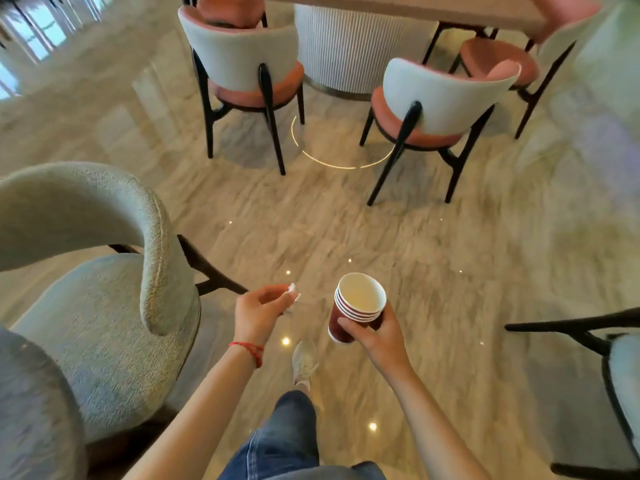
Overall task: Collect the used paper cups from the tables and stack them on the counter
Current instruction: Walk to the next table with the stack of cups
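Denim knee mid-stride below, the right hand (377, 332) has its grip wrapped round the nested paper cups (356, 306), mouths tilted up and forward, while the left hand (258, 311) pinches a crumpled tissue (293, 296) just beside them, no bench within reach.

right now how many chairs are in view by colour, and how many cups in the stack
Chairs with pale grey backs and pink seats: 4, two of them only partly seen behind the table
Grey-green upholstered armchairs: 1
Pale chair cut off at the right edge: 1
Nested dark red paper cups in the right hand: 4 rims visible
Total: 6 chairs, 4 cups
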Demonstrator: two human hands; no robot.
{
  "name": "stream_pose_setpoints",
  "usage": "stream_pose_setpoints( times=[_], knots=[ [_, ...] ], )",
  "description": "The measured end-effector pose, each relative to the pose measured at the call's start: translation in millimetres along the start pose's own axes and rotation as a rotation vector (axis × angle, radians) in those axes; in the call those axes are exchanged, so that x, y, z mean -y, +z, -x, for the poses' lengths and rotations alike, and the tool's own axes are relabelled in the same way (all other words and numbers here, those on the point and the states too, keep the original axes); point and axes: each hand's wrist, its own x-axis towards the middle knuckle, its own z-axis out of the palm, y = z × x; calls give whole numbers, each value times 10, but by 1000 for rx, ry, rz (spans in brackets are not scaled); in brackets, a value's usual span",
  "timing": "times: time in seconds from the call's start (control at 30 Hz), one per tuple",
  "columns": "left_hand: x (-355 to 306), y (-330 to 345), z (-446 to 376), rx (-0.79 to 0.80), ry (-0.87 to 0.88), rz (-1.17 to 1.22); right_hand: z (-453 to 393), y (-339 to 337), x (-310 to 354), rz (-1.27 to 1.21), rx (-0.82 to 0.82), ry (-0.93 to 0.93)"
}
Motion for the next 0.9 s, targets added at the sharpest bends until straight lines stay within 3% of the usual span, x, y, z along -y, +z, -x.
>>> stream_pose_setpoints(
  times=[0.27,0.53,0.67,0.9],
  knots=[
    [-687,230,-1426,59,-19,71,-1478,202,661,1,-58,-24],
    [-1208,412,-2571,41,-7,94,-2671,423,1168,8,-10,-56],
    [-2360,365,-2808,32,-24,114,-3011,336,2309,15,16,-20],
    [-2999,518,-3986,-56,-12,132,-4361,661,2978,1,108,-79]
  ],
)
